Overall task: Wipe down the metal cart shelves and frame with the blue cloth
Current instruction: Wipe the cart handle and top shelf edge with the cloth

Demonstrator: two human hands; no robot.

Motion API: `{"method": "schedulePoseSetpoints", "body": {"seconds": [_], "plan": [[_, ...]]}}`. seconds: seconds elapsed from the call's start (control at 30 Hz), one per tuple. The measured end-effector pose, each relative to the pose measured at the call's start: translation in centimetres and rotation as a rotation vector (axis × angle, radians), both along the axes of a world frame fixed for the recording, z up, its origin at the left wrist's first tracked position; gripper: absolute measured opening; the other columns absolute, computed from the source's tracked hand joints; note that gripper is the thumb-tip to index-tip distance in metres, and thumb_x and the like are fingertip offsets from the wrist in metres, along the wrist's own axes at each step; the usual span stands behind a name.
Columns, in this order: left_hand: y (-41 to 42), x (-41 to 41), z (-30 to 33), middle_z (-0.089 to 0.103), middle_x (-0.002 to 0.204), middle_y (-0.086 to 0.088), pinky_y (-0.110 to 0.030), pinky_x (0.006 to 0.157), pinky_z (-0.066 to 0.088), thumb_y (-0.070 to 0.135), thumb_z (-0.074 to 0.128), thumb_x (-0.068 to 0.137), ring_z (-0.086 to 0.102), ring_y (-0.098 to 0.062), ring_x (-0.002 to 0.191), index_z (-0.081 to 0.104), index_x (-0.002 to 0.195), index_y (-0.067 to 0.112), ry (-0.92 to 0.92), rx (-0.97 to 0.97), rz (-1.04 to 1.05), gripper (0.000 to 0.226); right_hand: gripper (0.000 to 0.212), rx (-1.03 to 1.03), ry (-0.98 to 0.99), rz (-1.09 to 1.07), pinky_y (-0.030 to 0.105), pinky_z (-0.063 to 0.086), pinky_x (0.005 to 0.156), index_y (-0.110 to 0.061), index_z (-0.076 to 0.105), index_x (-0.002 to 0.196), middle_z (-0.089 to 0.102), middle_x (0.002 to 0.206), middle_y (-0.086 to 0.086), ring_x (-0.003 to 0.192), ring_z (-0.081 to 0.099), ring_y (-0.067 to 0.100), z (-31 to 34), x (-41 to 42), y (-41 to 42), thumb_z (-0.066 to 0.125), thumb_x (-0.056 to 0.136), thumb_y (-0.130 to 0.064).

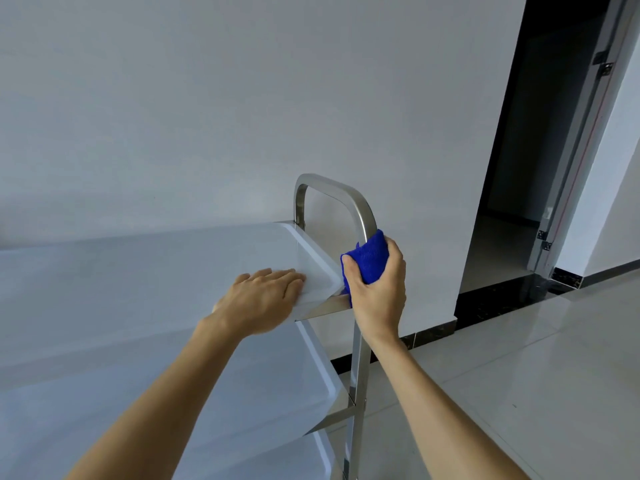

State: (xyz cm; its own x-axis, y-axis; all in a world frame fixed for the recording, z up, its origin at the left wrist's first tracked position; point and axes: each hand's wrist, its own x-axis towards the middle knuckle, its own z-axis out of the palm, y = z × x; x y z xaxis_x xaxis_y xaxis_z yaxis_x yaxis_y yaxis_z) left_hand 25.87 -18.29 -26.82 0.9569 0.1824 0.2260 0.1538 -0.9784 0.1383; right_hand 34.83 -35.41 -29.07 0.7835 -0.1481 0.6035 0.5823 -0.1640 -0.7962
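The metal cart fills the lower left, with a shiny top shelf (138, 271) and a lower shelf (277, 382) beneath it. Its curved steel handle frame (332, 188) rises at the right end and runs down as an upright post (358, 368). My right hand (379, 292) is shut on the bunched blue cloth (367, 259), pressing it around the post where it meets the top shelf's corner. My left hand (263, 296) lies flat, fingers together, on the top shelf near its right edge, holding nothing.
A plain white wall (242, 98) stands close behind the cart. A dark open doorway (526, 168) with a metal door frame (581, 150) is at the right. Glossy pale floor tiles (536, 375) spread right of the cart, edged by a black skirting strip (433, 336).
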Motion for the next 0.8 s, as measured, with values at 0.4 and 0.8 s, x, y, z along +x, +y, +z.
{"method": "schedulePoseSetpoints", "body": {"seconds": [0.4, 0.8], "plan": [[0.5, 0.2, 0.0, 0.042, 0.149, 0.02, -0.042, 0.112, 0.031, 0.041, 0.011, 0.103, 0.034, -0.019, 0.143, 0.039, 0.141, 0.04, -0.036, 0.04, -0.015, 0.047, 0.044, -0.573, 0.077, 0.006, 0.035, 0.038, 0.074, -0.032, 0.047, 0.128, 0.057, 0.116, 0.007, 0.087, 0.053, 0.033, 11.8, 5.1, 2.4, 0.057, 0.087, -0.045], [0.5, 0.1, 0.4, 0.053, 0.138, 0.019, -0.035, 0.097, 0.038, 0.042, 0.015, 0.102, 0.05, -0.016, 0.125, 0.048, 0.132, 0.042, -0.093, 0.048, -0.005, 0.044, 0.067, -0.135, -0.172, -0.023, 0.013, 0.043, 0.078, -0.036, 0.039, 0.143, 0.053, 0.13, -0.004, 0.106, 0.056, 0.011, 2.2, 2.2, 1.2, 0.072, 0.085, -0.029]]}}
